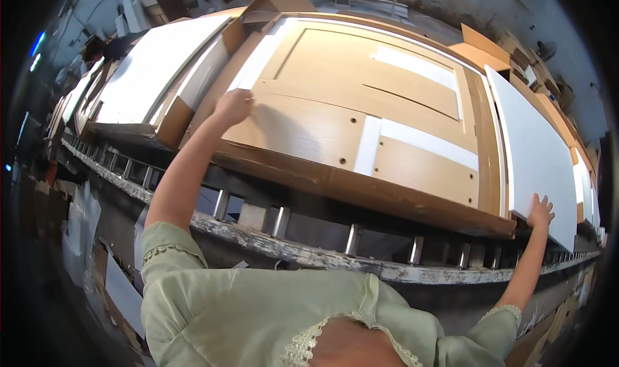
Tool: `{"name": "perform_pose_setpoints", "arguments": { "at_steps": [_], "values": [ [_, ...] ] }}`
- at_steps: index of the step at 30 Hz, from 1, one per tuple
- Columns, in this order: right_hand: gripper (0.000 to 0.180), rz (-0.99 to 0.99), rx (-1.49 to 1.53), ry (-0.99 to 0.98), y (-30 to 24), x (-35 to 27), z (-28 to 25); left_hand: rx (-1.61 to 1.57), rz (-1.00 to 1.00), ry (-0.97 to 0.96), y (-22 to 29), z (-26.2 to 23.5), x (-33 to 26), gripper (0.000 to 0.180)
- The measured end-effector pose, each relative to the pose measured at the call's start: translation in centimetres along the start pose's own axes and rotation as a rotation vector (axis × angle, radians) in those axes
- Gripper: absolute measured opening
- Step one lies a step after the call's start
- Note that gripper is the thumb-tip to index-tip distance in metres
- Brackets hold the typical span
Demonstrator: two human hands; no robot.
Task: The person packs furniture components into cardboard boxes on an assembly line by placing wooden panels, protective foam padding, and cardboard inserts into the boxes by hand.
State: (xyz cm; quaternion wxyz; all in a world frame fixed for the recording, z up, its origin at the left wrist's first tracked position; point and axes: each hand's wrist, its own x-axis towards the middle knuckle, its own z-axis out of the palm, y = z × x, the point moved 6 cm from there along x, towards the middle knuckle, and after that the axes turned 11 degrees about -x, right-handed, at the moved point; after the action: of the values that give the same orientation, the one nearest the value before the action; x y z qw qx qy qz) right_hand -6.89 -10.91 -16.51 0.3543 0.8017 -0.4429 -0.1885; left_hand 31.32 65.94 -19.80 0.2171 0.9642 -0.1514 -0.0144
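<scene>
In front of me lies an open cardboard carton (pixel 361 196) packed with light wood-coloured furniture panels (pixel 303 128). White strips (pixel 367 144) run between and along the panels, and several round holes show in the nearest ones. My left hand (pixel 235 106) is closed at the carton's left side, by the end of a long white strip (pixel 261 60); whether its fingers hold anything is hidden. Over on the right, my right hand (pixel 541 211) has its fingers spread on the near end of a large white board (pixel 532 148), which lies tilted beside the carton.
The carton rests on a roller conveyor with a worn, paint-chipped rail (pixel 309 252) and metal rollers (pixel 353 239). Another carton with a white panel (pixel 161 70) stands to the left. Open cardboard flaps (pixel 480 48) rise at the far right. Scraps litter the floor at lower left.
</scene>
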Motion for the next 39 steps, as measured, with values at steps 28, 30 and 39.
{"name": "perform_pose_setpoints", "arguments": {
  "at_steps": [28, 30, 39],
  "values": [
    [0.054, -1.234, 1.043, 0.718, -53.9, -38.1, -57.5, -0.018, 1.306, 0.208, -11.9, -6.4, 8.8, 0.027],
    [0.064, -1.297, 1.105, 0.953, -54.8, -39.0, -60.3, -0.229, 1.265, 0.409, -13.2, -9.7, 9.6, 0.022],
    [0.062, -1.339, 1.354, 0.538, -54.4, -37.2, -65.9, -0.194, 1.036, -0.164, -16.4, -5.6, 6.1, 0.027]
  ]
}}
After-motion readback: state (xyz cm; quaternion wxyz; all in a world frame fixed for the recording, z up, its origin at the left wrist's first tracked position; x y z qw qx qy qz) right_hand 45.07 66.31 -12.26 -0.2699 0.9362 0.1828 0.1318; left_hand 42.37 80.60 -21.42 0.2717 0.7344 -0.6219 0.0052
